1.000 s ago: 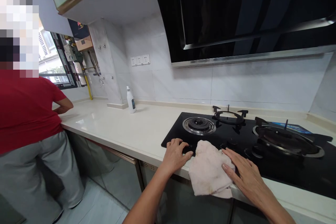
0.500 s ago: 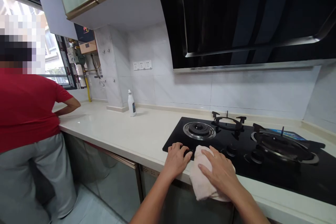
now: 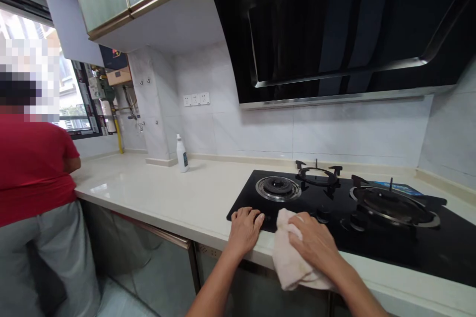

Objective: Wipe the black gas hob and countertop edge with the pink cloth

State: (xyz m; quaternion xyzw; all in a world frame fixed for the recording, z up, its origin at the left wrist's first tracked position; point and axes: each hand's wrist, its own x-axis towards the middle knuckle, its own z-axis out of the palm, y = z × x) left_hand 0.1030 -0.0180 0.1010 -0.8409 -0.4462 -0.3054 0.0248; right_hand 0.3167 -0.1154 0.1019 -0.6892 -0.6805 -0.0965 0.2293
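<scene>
- Towelling cloth (image 3: pixel 292 262): soft, light, limp, best gripped at its bunched middle; draping over the front edge of the black glass gas hob (image 3: pixel 390 250)
- Right hand (image 3: pixel 314 242): clutching the cloth
- Left hand (image 3: pixel 245 230): resting open on the hob's edge, grasping nothing

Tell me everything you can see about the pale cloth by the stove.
The cloth is a soft, pale pink, towel-like piece of fabric, crumpled into loose folds. Its upper part is bunched under the right hand on the front edge of the black glass gas hob, while the rest hangs down over the countertop's front edge.

A home kitchen: gas hob (image 3: pixel 334 208), range hood (image 3: pixel 327 34).
</scene>
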